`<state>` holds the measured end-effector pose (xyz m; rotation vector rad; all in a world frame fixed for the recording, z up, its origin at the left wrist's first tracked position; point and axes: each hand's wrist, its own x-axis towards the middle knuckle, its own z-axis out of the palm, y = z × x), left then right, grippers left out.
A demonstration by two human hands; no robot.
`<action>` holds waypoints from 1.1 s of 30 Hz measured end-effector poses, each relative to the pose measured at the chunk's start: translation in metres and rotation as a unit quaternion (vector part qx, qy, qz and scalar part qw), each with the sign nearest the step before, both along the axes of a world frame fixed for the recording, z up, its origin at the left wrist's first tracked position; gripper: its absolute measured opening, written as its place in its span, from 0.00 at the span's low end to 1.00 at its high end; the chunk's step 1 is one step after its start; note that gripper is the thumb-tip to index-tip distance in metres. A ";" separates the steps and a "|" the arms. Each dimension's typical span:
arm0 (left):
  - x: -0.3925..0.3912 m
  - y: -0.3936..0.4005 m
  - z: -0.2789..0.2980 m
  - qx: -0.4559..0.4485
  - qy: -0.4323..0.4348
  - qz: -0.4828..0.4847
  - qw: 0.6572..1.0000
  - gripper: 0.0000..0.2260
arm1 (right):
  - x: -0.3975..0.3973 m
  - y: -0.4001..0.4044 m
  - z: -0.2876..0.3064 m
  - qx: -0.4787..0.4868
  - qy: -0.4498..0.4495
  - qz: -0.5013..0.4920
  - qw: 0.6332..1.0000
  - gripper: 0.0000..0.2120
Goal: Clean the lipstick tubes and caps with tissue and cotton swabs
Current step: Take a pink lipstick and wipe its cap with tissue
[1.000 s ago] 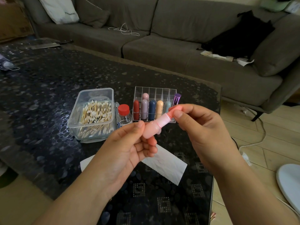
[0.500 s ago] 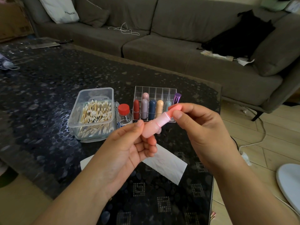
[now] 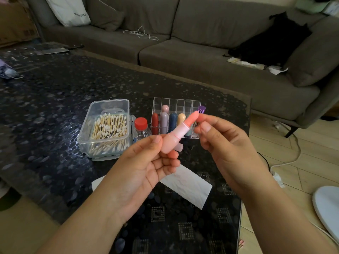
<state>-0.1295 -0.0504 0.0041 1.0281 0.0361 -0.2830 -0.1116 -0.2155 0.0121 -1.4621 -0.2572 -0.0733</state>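
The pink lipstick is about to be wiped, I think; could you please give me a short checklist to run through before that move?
1. Pink lipstick held firmly: ok, the left hand grips its base.
2. Cap off: ok, the bullet is exposed; a pink cap seems to stand on the table behind the tube.
3. Right hand free for wiping: ok, it holds nothing and sits beside the tip.
4. Tissue within reach: ok, lying flat on the table under the hands.
5. Cotton swabs accessible: ok, their box is open.
6. Residue on the tube: cannot tell.
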 end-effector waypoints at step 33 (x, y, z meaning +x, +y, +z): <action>0.011 0.003 -0.016 0.073 -0.070 0.030 0.994 0.15 | 0.003 -0.001 -0.010 -0.023 0.126 -0.072 0.989 0.21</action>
